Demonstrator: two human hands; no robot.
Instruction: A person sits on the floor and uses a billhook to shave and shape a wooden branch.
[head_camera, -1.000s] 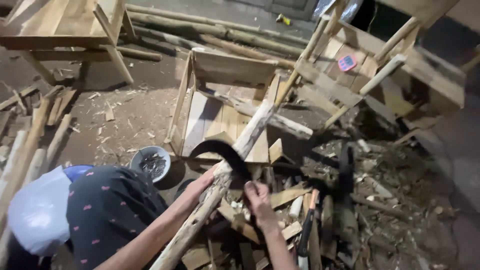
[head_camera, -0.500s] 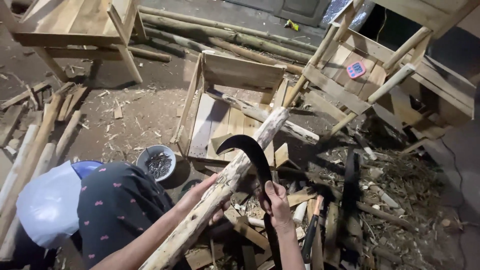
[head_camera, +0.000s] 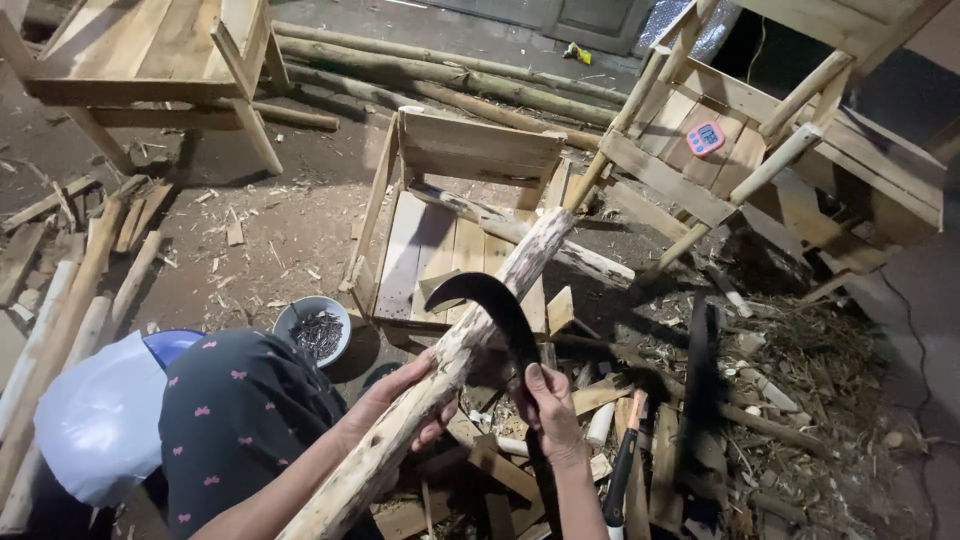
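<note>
Gripping a log in our left hand, we clamp our right hand on a sickle, blade against the log; nail bowl near.

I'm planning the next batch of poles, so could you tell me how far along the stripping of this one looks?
Mostly stripped: the pole shows pale bare wood along most of its visible length, with some rough brownish patches left. In hand: the left hand steadies it while the right hand holds the curved blade against it. Left: unpeeled dark logs lie at the back.
</note>
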